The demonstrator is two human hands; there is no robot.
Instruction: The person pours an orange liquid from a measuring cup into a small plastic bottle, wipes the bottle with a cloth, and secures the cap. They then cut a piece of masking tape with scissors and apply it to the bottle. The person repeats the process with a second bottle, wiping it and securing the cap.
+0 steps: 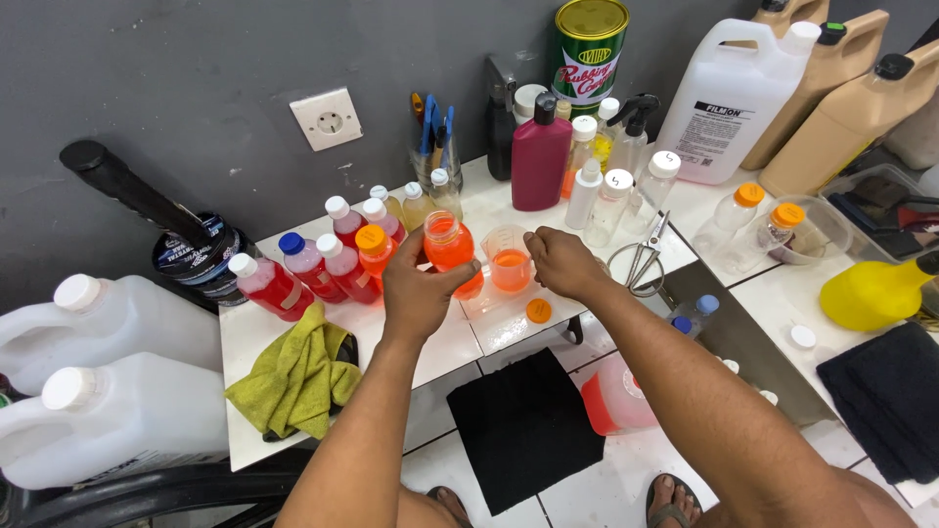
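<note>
My left hand (416,291) grips a small clear bottle (449,243) full of orange-red liquid, uncapped, held just above the white tiled surface (445,344). My right hand (562,262) rests on the rim of a small clear measuring cup (509,260) with orange liquid in its lower half, right beside the bottle. An orange cap (538,310) lies on the tile in front of the cup.
Several small capped bottles of red and pink liquid (315,264) stand at the left behind a yellow-green cloth (295,376). Scissors (641,258), a maroon bottle (540,156), a green tin (589,44), white jugs (729,93) and tan jugs (849,108) crowd the back. A black mat (523,425) lies below.
</note>
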